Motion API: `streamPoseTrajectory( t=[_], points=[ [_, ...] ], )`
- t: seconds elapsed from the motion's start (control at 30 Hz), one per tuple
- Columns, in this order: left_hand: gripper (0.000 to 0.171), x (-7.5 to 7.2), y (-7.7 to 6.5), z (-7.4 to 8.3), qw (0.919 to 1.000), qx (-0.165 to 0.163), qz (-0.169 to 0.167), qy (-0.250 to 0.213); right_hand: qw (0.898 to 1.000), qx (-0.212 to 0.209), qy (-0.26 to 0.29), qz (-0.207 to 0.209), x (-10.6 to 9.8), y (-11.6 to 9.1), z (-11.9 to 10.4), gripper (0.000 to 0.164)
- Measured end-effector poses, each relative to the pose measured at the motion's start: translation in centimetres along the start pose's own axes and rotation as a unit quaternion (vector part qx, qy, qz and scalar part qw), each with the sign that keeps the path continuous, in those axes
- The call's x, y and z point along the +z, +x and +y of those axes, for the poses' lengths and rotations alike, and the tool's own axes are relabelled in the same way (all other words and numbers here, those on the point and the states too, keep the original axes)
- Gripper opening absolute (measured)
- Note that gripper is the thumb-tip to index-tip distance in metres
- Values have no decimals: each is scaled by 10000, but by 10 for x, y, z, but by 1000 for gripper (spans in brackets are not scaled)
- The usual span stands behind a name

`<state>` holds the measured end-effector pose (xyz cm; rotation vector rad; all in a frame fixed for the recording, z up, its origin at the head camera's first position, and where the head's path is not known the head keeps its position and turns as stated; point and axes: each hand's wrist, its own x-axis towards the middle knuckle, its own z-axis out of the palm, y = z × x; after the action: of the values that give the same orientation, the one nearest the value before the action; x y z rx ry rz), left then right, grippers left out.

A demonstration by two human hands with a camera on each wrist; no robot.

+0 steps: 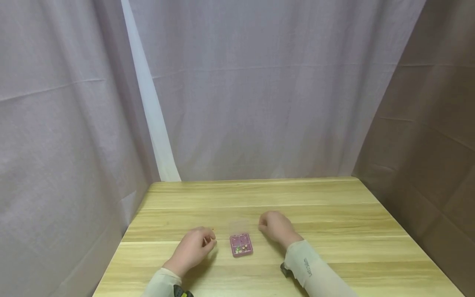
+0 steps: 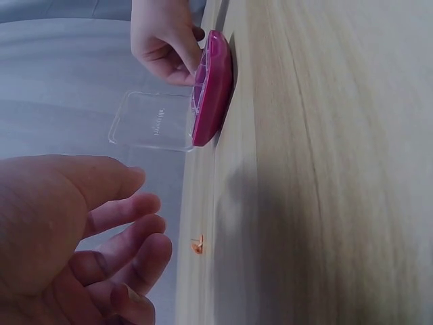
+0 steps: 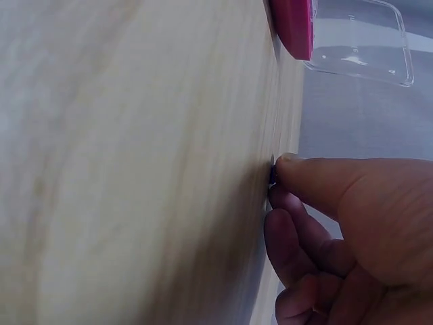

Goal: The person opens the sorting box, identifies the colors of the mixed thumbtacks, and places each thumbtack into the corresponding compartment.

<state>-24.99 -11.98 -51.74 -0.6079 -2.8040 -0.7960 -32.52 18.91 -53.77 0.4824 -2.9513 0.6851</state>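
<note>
A small magenta box (image 1: 241,245) with several compartments sits on the table between the hands, its clear lid (image 2: 154,122) flung back. Small green and gold-coloured pieces (image 1: 241,248) lie mostly in its near compartments. To the right of the box, my right hand (image 1: 276,226) pinches a small dark blue piece (image 3: 272,174) between thumb and forefinger at the tabletop; the fingertips cover most of it. My left hand (image 1: 194,247) hovers left of the box, fingers loosely bent and holding nothing. Just beyond its fingertips lies an orange thumbtack (image 2: 197,245), point up.
The wood-grain table (image 1: 315,206) reaches back to a grey curtain (image 1: 267,103). More curtain (image 1: 55,165) hangs along the left side, and a darker stretch (image 1: 426,144) along the right. A dark wrist strap (image 1: 182,291) shows at the left sleeve.
</note>
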Motion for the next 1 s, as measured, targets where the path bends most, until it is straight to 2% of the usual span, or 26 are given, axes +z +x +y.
streamPoseTrajectory(
  t=[0.27,0.47,0.57,0.73,1.0],
  points=[
    [5,0,1,0,10000,34,-35,-38,9998,51,77,202,-4,-4,2,11],
    [5,-1,-1,-2,10000,7,-39,-46,9970,-138,763,57,-13,-13,-16,8],
    [5,-1,-2,-3,10000,-43,-40,-30,9955,-222,922,-80,-14,-16,-27,10],
    [4,-1,-1,-3,10000,-34,-25,-30,9945,-197,1014,-160,-16,-22,-38,11],
    [4,1,-4,-3,9999,-60,-122,-99,9948,-404,925,-166,-13,-27,-48,12]
  ],
)
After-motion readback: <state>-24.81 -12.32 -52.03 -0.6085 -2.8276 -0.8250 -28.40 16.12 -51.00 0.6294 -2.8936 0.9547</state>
